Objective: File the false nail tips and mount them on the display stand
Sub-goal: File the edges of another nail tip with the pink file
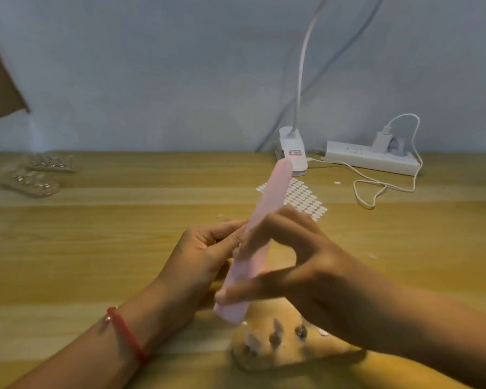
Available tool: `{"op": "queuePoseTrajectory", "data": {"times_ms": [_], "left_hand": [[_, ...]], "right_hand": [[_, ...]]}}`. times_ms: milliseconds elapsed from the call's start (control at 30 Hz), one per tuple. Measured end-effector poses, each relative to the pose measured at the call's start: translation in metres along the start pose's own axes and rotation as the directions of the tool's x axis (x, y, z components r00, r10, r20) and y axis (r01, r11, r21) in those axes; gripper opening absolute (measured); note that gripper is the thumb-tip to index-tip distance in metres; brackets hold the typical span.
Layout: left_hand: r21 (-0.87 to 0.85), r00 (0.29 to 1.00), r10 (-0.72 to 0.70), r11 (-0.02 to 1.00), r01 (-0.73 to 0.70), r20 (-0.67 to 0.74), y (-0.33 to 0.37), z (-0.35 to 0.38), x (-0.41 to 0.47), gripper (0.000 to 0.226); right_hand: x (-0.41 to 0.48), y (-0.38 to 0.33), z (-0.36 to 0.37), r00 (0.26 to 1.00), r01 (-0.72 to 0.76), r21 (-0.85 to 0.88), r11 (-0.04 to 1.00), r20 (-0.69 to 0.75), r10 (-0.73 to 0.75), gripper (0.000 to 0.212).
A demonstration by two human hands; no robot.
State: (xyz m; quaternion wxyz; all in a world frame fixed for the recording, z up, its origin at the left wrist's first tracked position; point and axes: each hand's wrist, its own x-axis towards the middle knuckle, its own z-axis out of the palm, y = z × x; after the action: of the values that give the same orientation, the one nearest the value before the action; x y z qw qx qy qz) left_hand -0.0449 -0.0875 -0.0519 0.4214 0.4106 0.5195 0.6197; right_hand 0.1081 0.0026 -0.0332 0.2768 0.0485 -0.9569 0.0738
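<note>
Translucent display stand (320, 356), bottom centre, a few mounted tips (275, 334) upright, kept close for quick mounting. Above it, right hand (314, 265): thumb and fingers closed round pink nail file (251, 265), angled steeply toward the left hand (205, 248). Left fingertips pinched against the file's edge, presumably bracing a nail tip; tip itself hidden. Farther, upper right: adhesive tab sheet (303, 196), clip lamp (293, 154), power strip (373, 160). Far left: spare stands (40, 176).

The right hand (300, 265) grips the pink nail file (267, 197) against the left hand (202, 254), which pinches perhaps a nail tip
</note>
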Motion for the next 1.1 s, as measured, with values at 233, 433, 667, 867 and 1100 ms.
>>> {"op": "queuePoseTrajectory", "data": {"times_ms": [233,433,667,867,1100], "left_hand": [[0.037,0.999,0.036,0.999,-0.036,0.014,-0.002,0.0,0.001,0.027],[0.088,0.996,0.085,0.992,-0.086,0.016,-0.002,-0.001,0.002,0.023],[0.097,0.995,0.094,0.991,-0.095,0.015,-0.006,-0.003,0.003,0.023],[0.111,0.989,0.141,0.983,-0.144,0.037,-0.008,-0.003,0.004,0.028],[0.17,0.979,0.204,0.964,-0.204,0.017,-0.009,0.0,0.004,0.024]], "right_hand": [[0.003,0.012,-0.007,0.994,-0.085,-0.046,0.995,-0.078,0.081,0.033],[0.012,0.028,-0.026,0.973,-0.198,0.002,0.98,-0.124,0.197,0.029],[0.007,0.023,-0.019,0.989,-0.126,-0.013,0.992,-0.083,0.125,0.033],[0.001,0.005,-0.001,0.997,0.076,0.006,0.997,0.01,-0.076,0.026],[0.0,0.002,0.002,1.0,0.024,0.062,0.998,0.01,-0.025,0.034]]}}
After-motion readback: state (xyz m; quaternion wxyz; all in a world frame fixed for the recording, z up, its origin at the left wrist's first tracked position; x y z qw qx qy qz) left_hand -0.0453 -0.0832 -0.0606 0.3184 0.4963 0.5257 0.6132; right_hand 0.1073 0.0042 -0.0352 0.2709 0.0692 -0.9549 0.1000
